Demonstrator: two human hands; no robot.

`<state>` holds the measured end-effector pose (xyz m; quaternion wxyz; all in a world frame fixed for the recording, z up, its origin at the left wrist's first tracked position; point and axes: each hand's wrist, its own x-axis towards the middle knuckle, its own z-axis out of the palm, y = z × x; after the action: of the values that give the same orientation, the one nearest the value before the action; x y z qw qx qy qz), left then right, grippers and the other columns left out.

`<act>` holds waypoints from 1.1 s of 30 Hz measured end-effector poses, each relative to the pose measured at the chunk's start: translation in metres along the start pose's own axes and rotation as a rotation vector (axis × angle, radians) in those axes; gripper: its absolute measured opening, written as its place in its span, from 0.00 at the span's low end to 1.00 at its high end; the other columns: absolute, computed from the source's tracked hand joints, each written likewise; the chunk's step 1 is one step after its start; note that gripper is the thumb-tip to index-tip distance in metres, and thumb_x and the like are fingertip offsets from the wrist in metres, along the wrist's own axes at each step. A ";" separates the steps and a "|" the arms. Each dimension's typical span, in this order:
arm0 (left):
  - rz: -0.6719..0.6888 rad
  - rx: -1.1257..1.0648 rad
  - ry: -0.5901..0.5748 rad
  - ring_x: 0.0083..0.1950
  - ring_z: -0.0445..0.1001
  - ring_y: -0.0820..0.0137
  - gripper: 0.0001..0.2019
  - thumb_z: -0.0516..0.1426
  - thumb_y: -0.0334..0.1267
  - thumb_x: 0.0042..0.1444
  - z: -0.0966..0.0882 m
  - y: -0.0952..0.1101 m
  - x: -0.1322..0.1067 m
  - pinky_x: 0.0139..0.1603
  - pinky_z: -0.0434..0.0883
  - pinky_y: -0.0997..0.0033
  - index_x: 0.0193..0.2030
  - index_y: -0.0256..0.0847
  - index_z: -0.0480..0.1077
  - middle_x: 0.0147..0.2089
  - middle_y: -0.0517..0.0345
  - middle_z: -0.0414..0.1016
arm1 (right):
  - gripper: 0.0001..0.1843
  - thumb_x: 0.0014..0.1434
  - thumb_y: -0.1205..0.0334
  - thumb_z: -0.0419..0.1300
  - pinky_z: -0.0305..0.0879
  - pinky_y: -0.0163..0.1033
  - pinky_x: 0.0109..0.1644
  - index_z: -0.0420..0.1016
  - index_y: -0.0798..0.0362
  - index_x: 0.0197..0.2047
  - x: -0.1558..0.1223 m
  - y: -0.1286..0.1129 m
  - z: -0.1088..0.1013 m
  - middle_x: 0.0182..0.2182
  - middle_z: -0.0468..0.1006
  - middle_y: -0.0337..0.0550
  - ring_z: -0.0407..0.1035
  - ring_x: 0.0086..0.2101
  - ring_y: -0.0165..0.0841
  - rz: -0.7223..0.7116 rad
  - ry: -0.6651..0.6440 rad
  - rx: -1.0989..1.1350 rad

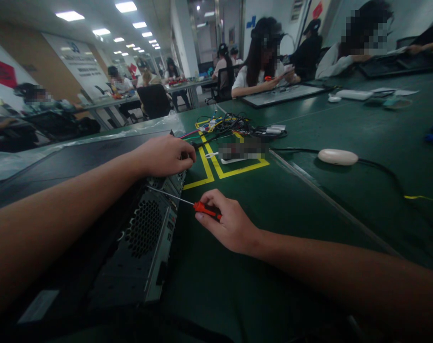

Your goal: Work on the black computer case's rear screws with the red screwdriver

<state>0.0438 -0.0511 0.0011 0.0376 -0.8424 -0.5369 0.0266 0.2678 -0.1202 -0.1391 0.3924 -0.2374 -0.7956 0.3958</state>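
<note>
A black desktop computer case (pixel 105 271) lies on its side along the left, its rear panel with a honeycomb vent (pixel 144 228) turned toward the right. My left hand (pixel 166 155) rests at the far end of the case with fingers curled over its rear edge; the fingertips are partly hidden. A screwdriver (pixel 206 209) with a red and black handle is gripped in my right hand (pixel 232 221), just right of the case. Its thin metal shaft points left, and the tip is at the upper edge of the rear panel, near the vent.
Beyond the case lie a tangle of black cables (pixel 234 125) and a blurred-out object (pixel 239 150) inside yellow tape marks (pixel 243 169). A white oval device (pixel 337 156) sits on a black cord at right. Several people work at tables behind; clear plastic sheeting (pixel 159 125) borders the left.
</note>
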 end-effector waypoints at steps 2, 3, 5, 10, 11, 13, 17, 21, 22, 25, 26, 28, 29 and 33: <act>0.002 -0.008 -0.001 0.40 0.81 0.63 0.19 0.56 0.51 0.59 0.000 -0.001 0.000 0.44 0.72 0.66 0.47 0.50 0.85 0.41 0.54 0.86 | 0.09 0.69 0.58 0.63 0.67 0.42 0.44 0.68 0.49 0.48 0.000 0.000 0.000 0.38 0.78 0.39 0.72 0.36 0.34 0.002 -0.001 0.001; 0.003 -0.009 0.000 0.40 0.81 0.63 0.19 0.56 0.51 0.59 0.000 -0.001 0.001 0.44 0.72 0.66 0.47 0.50 0.85 0.41 0.54 0.86 | 0.09 0.69 0.58 0.62 0.67 0.42 0.44 0.68 0.49 0.48 0.000 0.000 0.000 0.38 0.78 0.39 0.72 0.36 0.34 0.003 0.000 0.001; 0.005 -0.003 -0.002 0.40 0.81 0.63 0.19 0.55 0.51 0.59 0.001 -0.002 0.001 0.45 0.72 0.65 0.48 0.51 0.85 0.41 0.54 0.86 | 0.09 0.70 0.57 0.62 0.67 0.42 0.44 0.68 0.49 0.48 -0.001 0.000 0.000 0.38 0.78 0.39 0.72 0.36 0.34 0.007 -0.003 0.000; 0.012 0.020 -0.004 0.41 0.81 0.62 0.21 0.54 0.51 0.60 0.002 -0.002 0.000 0.46 0.73 0.65 0.50 0.52 0.85 0.40 0.55 0.86 | 0.08 0.69 0.57 0.62 0.66 0.42 0.45 0.69 0.49 0.48 -0.001 0.000 0.000 0.39 0.78 0.40 0.72 0.37 0.34 0.005 -0.004 0.002; 0.009 0.025 -0.003 0.41 0.81 0.62 0.21 0.54 0.51 0.60 0.002 -0.002 0.000 0.47 0.73 0.64 0.51 0.52 0.85 0.40 0.55 0.86 | 0.08 0.69 0.57 0.62 0.66 0.42 0.45 0.69 0.49 0.48 -0.001 0.000 0.000 0.39 0.78 0.40 0.72 0.37 0.34 0.003 -0.001 0.002; -0.001 0.030 -0.006 0.41 0.81 0.61 0.21 0.54 0.51 0.60 0.001 -0.001 0.000 0.47 0.73 0.63 0.51 0.52 0.85 0.40 0.55 0.86 | 0.08 0.70 0.57 0.62 0.66 0.42 0.45 0.69 0.49 0.48 -0.001 0.000 0.001 0.39 0.78 0.40 0.72 0.37 0.34 -0.002 0.001 0.003; 0.000 0.022 -0.005 0.41 0.81 0.62 0.21 0.54 0.52 0.60 0.001 0.000 0.000 0.46 0.73 0.64 0.51 0.52 0.85 0.40 0.54 0.86 | 0.08 0.70 0.57 0.62 0.65 0.41 0.44 0.69 0.49 0.48 0.000 -0.001 0.000 0.39 0.78 0.40 0.71 0.36 0.34 -0.004 -0.006 0.010; 0.005 0.005 -0.005 0.41 0.81 0.62 0.21 0.55 0.52 0.59 0.001 -0.002 0.000 0.46 0.73 0.64 0.51 0.52 0.85 0.41 0.54 0.86 | 0.08 0.70 0.57 0.62 0.65 0.41 0.44 0.70 0.49 0.47 0.000 -0.002 -0.001 0.39 0.79 0.40 0.71 0.36 0.34 0.002 -0.007 0.002; 0.009 0.004 -0.005 0.41 0.81 0.62 0.21 0.55 0.52 0.59 0.001 -0.003 0.001 0.46 0.73 0.64 0.51 0.52 0.85 0.41 0.54 0.86 | 0.08 0.70 0.56 0.62 0.65 0.41 0.44 0.70 0.49 0.47 0.000 -0.002 -0.001 0.39 0.79 0.40 0.71 0.36 0.34 0.003 -0.009 0.001; 0.023 0.009 -0.004 0.41 0.81 0.63 0.21 0.55 0.52 0.59 0.001 -0.003 0.001 0.46 0.73 0.65 0.50 0.52 0.85 0.40 0.55 0.86 | 0.08 0.71 0.56 0.61 0.65 0.41 0.43 0.71 0.50 0.48 0.000 -0.002 -0.001 0.39 0.79 0.40 0.72 0.36 0.34 0.003 -0.015 0.001; 0.024 0.012 -0.004 0.41 0.81 0.63 0.21 0.54 0.52 0.59 0.001 -0.003 0.001 0.46 0.73 0.66 0.50 0.52 0.85 0.40 0.55 0.86 | 0.08 0.71 0.56 0.61 0.65 0.40 0.43 0.72 0.50 0.48 0.000 -0.003 -0.001 0.39 0.79 0.40 0.72 0.36 0.34 0.004 -0.017 0.002; 0.020 0.016 -0.002 0.41 0.81 0.63 0.21 0.54 0.52 0.59 0.000 -0.002 0.000 0.45 0.73 0.65 0.49 0.52 0.85 0.40 0.55 0.86 | 0.08 0.72 0.56 0.60 0.65 0.40 0.42 0.73 0.51 0.48 0.000 -0.003 -0.002 0.38 0.79 0.41 0.72 0.36 0.34 0.005 -0.023 0.003; 0.017 0.016 0.000 0.40 0.81 0.63 0.21 0.54 0.52 0.59 0.000 -0.001 0.000 0.45 0.73 0.65 0.49 0.51 0.85 0.39 0.54 0.86 | 0.08 0.72 0.56 0.60 0.65 0.40 0.42 0.73 0.51 0.48 0.000 -0.003 -0.002 0.38 0.79 0.41 0.72 0.36 0.34 0.002 -0.028 0.004; 0.022 0.009 0.018 0.39 0.81 0.63 0.21 0.54 0.53 0.59 0.000 0.000 0.000 0.44 0.73 0.65 0.48 0.52 0.85 0.38 0.54 0.86 | 0.09 0.73 0.56 0.58 0.65 0.40 0.42 0.75 0.52 0.47 0.000 -0.004 -0.003 0.37 0.79 0.41 0.71 0.35 0.34 -0.018 -0.035 0.001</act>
<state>0.0436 -0.0514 0.0015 0.0462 -0.8484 -0.5269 0.0218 0.2696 -0.1213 -0.1345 0.3821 -0.2230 -0.8043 0.3967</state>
